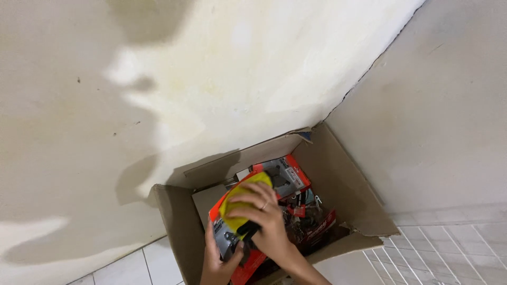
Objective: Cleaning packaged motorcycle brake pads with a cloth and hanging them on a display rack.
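Note:
An open cardboard box stands on the floor in a wall corner. Over it my right hand grips a yellow cloth with a black part below it. The cloth lies against a red blister pack of grey metal parts, which my left hand holds from beneath at its lower edge. A second red blister pack leans inside the box just behind my hands. More red and clear packaged items fill the box bottom.
Cream walls meet in a corner right behind the box. White floor tiles run to the right and front. The box flaps stick out toward the tiles.

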